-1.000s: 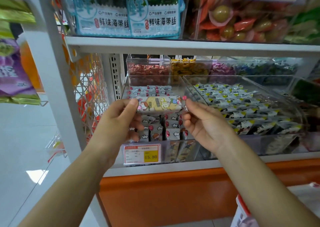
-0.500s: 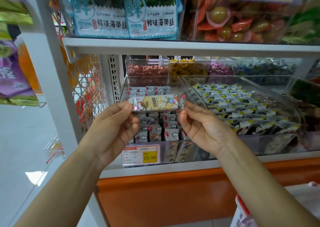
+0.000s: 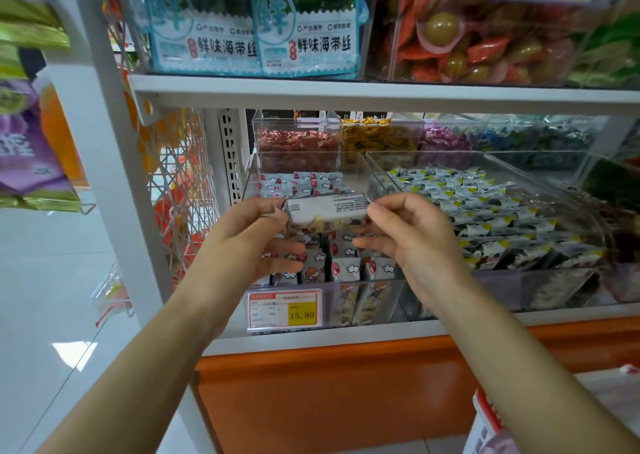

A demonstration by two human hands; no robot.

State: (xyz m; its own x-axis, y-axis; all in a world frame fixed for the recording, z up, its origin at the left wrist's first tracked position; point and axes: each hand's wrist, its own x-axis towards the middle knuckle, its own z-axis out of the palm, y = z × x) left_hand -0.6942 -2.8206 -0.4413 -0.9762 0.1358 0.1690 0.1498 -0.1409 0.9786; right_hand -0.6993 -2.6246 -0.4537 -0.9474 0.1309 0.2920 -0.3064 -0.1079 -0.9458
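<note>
A small snack packet (image 3: 327, 211) is held level in front of a shop shelf, its white printed back turned up and towards me. My left hand (image 3: 249, 246) pinches its left end between thumb and forefinger. My right hand (image 3: 412, 235) pinches its right end the same way. Below the packet stands a clear plastic bin (image 3: 332, 298) full of several like packets with cartoon prints, standing in rows.
A price tag (image 3: 284, 310) reading 15.80 hangs on the bin's front. A second clear bin (image 3: 554, 280) of grey and yellow packets stands to the right. Seaweed packs (image 3: 256, 34) fill the shelf above. A white upright (image 3: 114, 176) and wire rack (image 3: 180, 190) stand left.
Both hands have rolled the packet over: its yellow cartoon front faced me before, its white printed back faces me now. The hands stayed at about the same spot.
</note>
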